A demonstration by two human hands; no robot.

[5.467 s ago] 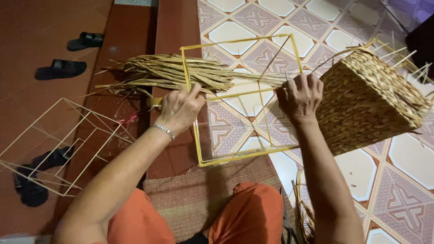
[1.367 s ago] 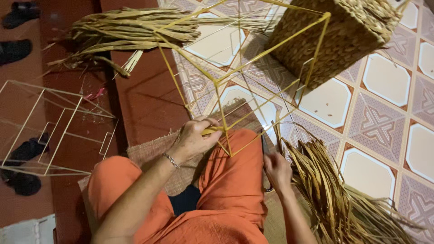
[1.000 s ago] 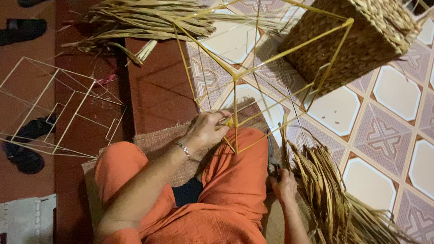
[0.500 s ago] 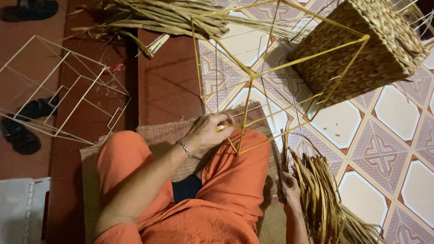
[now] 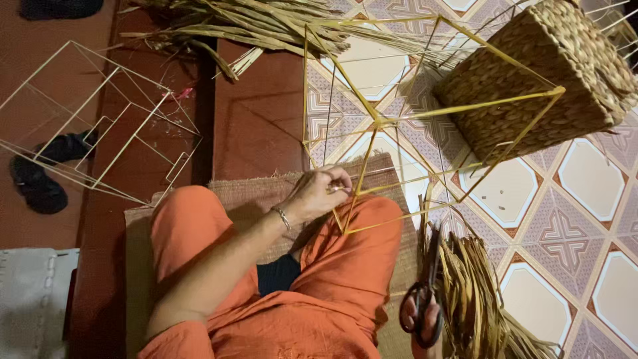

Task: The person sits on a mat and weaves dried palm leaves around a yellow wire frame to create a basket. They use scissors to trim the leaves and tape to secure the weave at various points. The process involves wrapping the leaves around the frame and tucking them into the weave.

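My left hand (image 5: 320, 194) pinches a bar of a yellow wire box frame (image 5: 425, 113) near its lower corner, which rests against my orange-trousered knee. At the bottom edge, my right hand (image 5: 421, 320) grips the handles of black scissors (image 5: 425, 282), blades pointing up beside a bundle of dried straw strands (image 5: 475, 299). Only part of that hand shows. I sit on a woven mat (image 5: 262, 189).
A woven straw basket (image 5: 551, 80) lies tilted on the patterned floor tiles at the upper right. More loose straw (image 5: 266, 26) is piled at the top. A white wire frame (image 5: 100, 126) and dark sandals (image 5: 40, 179) lie to the left.
The yellow frame was pulled from arm's length onto my lap. My right hand left it, dropped to the straw bundle on the right and now holds scissors.
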